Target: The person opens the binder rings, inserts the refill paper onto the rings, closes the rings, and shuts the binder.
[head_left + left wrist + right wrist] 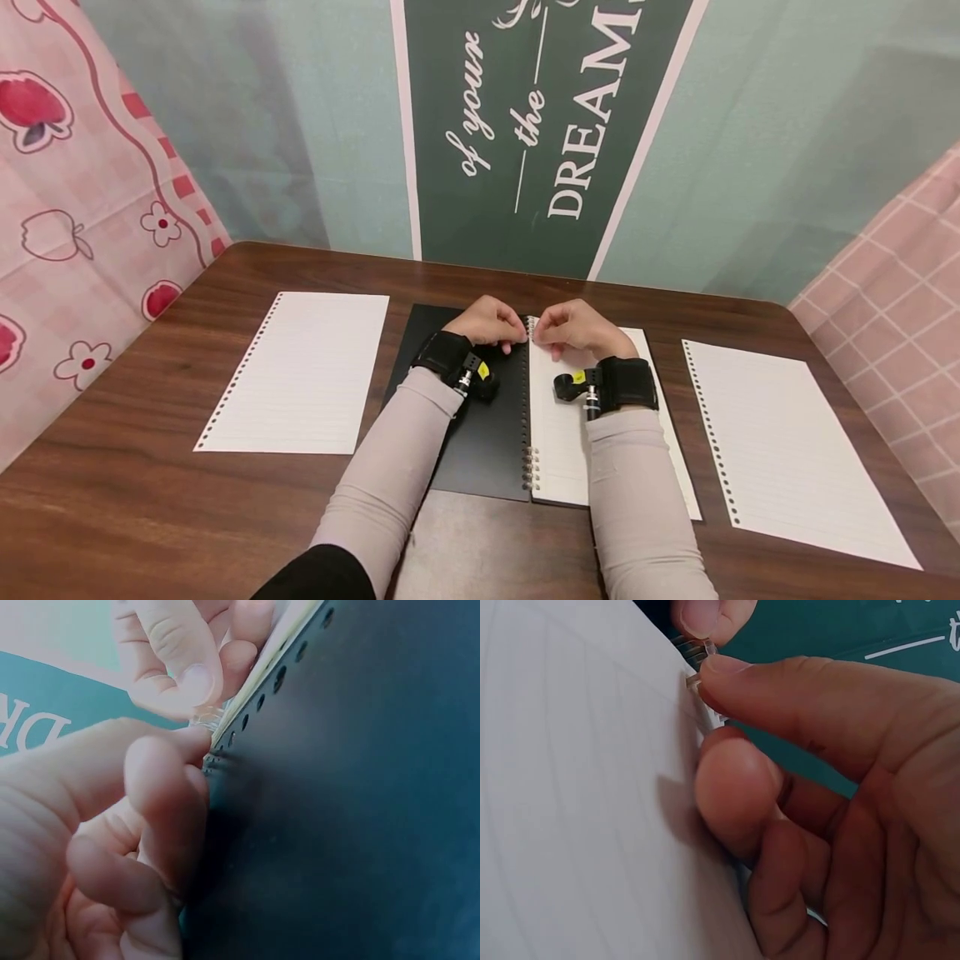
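A loose-leaf notebook lies spread on the table, its black cover (480, 458) on the left and its lined pages (558, 471) on the right. Ring binding (531, 471) runs up the spine. At the far end of that spine, my left hand (491, 322) pinches the clear rings (208, 716) between thumb and finger. Facing it closely, my right hand (581, 325) pinches the same rings from the page side, thumb tip on a small clear ring (697, 651). Punched holes line the cover's edge in the left wrist view. The fingertips partly hide the rings.
One loose punched sheet (300, 375) lies left of the notebook, another loose sheet (795, 450) to its right. A wooden table (150, 500) carries everything. Behind its far edge hangs a green cloth (487, 225) with lettering; pink patterned cloths hang at both sides.
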Demonstrator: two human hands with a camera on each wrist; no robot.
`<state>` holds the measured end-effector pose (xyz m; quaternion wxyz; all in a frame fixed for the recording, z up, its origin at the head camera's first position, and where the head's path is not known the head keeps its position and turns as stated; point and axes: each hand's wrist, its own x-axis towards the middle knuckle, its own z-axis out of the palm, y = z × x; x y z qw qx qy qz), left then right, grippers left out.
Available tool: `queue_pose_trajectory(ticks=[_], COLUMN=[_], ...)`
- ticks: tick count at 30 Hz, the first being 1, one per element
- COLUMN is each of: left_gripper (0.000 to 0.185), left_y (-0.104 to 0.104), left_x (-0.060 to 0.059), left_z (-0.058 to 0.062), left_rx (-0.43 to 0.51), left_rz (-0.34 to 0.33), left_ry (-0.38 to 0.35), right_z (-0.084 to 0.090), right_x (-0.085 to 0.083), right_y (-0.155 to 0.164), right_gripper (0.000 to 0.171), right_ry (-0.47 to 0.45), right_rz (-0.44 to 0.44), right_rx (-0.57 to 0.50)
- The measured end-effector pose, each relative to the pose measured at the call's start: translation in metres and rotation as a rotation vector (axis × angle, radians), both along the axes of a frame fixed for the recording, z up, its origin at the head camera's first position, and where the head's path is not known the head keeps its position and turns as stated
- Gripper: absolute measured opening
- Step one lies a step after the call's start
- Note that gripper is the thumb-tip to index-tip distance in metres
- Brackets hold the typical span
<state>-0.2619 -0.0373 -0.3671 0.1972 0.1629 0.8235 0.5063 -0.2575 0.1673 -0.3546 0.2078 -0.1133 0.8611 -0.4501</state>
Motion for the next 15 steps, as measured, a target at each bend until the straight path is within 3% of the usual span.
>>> queue_pose_trajectory(ticks=[15], left_gripper=[0.011], left_y=[-0.0008], left_x=[-0.0013], left_z=[-0.0016], left_rx=[0.008], left_rz=[-0.008], left_ry=[0.004], right_z=[-0.0034], right_x=[-0.0034], right_y=[0.002], right_gripper=[0.013], right_ry=[0.012], right_rz=[0.014], right_rx=[-0.001])
